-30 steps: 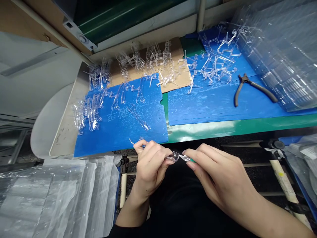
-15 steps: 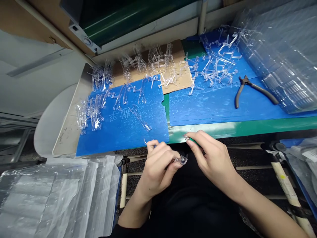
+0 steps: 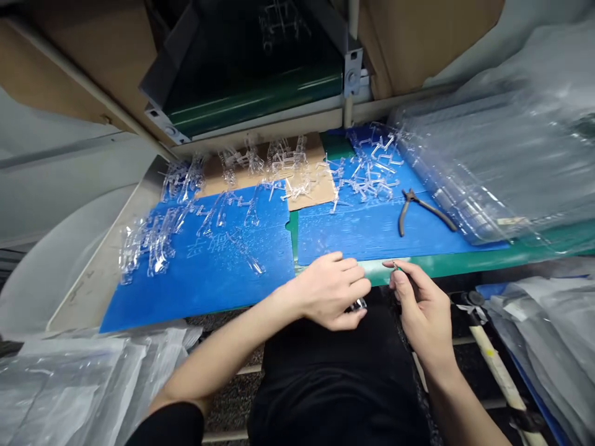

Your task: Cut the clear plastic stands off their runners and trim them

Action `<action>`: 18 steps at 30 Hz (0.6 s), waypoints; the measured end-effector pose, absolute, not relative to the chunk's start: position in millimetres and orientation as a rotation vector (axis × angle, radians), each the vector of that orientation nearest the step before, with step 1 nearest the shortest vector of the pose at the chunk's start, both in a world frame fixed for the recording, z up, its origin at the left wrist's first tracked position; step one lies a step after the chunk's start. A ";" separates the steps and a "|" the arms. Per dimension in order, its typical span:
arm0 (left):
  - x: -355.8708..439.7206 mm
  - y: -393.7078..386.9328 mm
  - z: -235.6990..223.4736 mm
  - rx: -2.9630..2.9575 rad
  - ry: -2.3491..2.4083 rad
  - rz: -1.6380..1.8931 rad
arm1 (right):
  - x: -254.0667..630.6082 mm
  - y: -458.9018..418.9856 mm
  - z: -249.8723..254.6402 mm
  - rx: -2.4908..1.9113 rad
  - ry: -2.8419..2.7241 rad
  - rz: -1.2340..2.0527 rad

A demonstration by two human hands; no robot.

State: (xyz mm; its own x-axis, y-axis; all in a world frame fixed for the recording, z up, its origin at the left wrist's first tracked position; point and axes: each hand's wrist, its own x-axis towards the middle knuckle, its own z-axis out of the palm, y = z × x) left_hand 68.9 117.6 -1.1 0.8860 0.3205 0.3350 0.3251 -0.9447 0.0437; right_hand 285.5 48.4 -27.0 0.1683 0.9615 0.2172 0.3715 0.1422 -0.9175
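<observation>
I hold a clear plastic piece [image 3: 358,304] curled in my left hand [image 3: 330,291], just below the front edge of the table [image 3: 446,265]; my right hand [image 3: 421,303] pinches a tiny green-tipped piece [image 3: 395,266].

A green conveyor belt [image 3: 253,105] under brown cardboard [image 3: 395,43]; a curved white panel [image 3: 60,260]; dark speckled floor [image 3: 227,402] below

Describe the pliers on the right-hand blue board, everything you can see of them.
The pliers lie flat on the blue plastic board, untouched by either hand. Two dark, slightly curved handles spread apart in a wide V, one running down and the other out to the right, its end near the stack of clear plastic trays. They meet at a small metal head pointing away from the person. The handles look matte, like rubber or plastic. Whether the jaws are closed is too small to tell.
</observation>
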 end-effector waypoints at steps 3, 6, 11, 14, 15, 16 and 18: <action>94.9 142.9 4.3 -3.116 -0.288 -0.337 | 302.9 41.7 -23.5 -1.449 -1.279 0.706; 111.0 137.8 9.7 -3.193 -0.126 -0.308 | 315.0 38.5 -20.5 -1.437 -1.151 0.842; 124.2 103.3 8.0 -3.185 0.174 -0.274 | 317.6 50.8 -19.6 -1.288 -1.032 1.350; 131.0 81.7 9.1 -3.163 0.288 -0.177 | 310.6 51.7 -12.4 -1.257 -1.056 1.423; 132.2 73.4 11.3 -3.160 0.311 -0.155 | 309.2 48.0 -8.3 -1.251 -1.057 1.431; 132.1 65.4 14.1 -3.157 0.325 -0.164 | 309.4 42.5 -3.7 -1.251 -1.050 1.426; 128.3 55.3 19.0 -3.160 0.348 -0.263 | 318.6 27.9 5.5 -1.278 -1.011 1.366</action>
